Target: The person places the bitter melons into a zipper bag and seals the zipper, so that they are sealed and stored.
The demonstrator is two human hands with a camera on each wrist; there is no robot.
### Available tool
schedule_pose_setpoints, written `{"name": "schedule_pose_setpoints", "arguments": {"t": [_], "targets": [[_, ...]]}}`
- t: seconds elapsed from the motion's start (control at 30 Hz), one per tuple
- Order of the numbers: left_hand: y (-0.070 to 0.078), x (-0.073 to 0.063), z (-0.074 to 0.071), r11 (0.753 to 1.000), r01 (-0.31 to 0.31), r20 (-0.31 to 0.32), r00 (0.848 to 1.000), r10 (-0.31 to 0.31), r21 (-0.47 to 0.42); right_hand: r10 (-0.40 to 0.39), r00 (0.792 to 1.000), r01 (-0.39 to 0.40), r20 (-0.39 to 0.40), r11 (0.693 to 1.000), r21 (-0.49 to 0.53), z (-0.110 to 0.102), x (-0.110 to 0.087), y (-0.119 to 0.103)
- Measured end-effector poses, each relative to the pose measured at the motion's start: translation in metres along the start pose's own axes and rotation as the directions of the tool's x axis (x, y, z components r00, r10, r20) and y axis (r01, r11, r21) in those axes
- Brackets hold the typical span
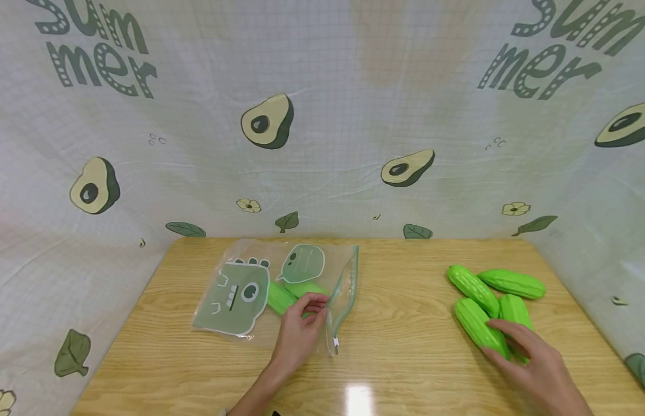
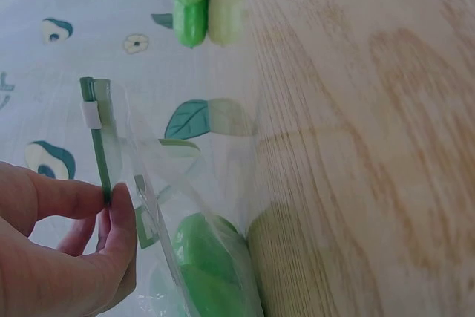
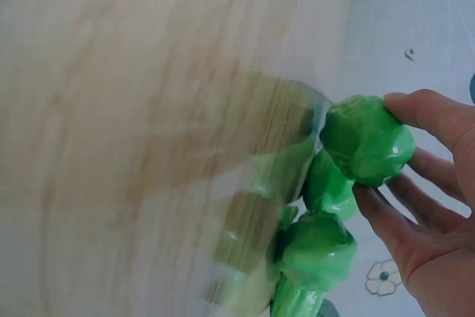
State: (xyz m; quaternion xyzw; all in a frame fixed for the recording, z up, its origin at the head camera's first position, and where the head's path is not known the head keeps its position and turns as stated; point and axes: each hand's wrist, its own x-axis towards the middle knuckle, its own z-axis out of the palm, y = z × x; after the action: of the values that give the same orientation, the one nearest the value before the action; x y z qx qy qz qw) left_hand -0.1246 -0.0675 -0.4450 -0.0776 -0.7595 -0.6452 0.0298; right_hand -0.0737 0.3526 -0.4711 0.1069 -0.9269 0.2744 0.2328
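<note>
My left hand (image 1: pixel 300 332) pinches the green zip edge of a clear zip bag (image 1: pixel 213 315) printed with a green monster. In the left wrist view the white slider (image 2: pixel 90 115) sits on the zip strip above my fingertips, and the bag's mouth is parted. Green cucumbers (image 1: pixel 279 299) lie inside the bag. On the right, my right hand (image 1: pixel 543 367) grips a bright green ridged cucumber (image 1: pixel 475 323), thumb on one side and fingers on the other, as the right wrist view shows (image 3: pixel 364 142). Other cucumbers (image 1: pixel 513 283) lie against and behind it.
The wooden table (image 1: pixel 405 323) carries the bag on its left half and the cucumber pile at its right edge. A pale cloth (image 1: pixel 332 115) with avocado prints hangs behind and along both sides.
</note>
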Motion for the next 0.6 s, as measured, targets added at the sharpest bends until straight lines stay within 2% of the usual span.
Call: {"name": "schedule_pose_setpoints", "arguments": {"t": [0.6], "targets": [[-0.002,0.001,0.0,1.0,0.002,0.003,1.0,-0.002,-0.001,0.013,1.0,-0.015,0.022,0.995,0.099,0.004,0.012,-0.012]]}}
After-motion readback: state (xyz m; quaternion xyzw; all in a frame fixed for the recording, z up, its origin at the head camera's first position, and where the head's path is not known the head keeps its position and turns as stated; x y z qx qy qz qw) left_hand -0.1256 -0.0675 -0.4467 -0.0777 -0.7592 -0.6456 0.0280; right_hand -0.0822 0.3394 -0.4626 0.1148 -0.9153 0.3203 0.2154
